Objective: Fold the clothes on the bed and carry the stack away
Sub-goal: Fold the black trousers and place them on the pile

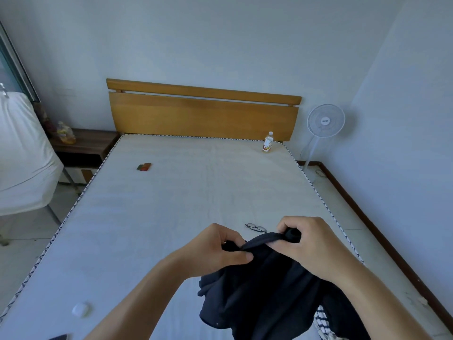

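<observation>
The left hand (221,249) is curled, pinching the upper edge of a dark garment (259,290) between thumb and fingers. Just beside it, the right hand (306,244) has its fingers closed round a bunched part of the same edge. The garment hangs below both hands over the near part of the bed (171,217), with a striped garment (323,322) under it, below the right wrist. To fold well, I judge the hands should move apart along the edge so the cloth hangs flat before laying it down. No container shows; a bottle (267,142) stands far beyond the right hand, contents unclear.
</observation>
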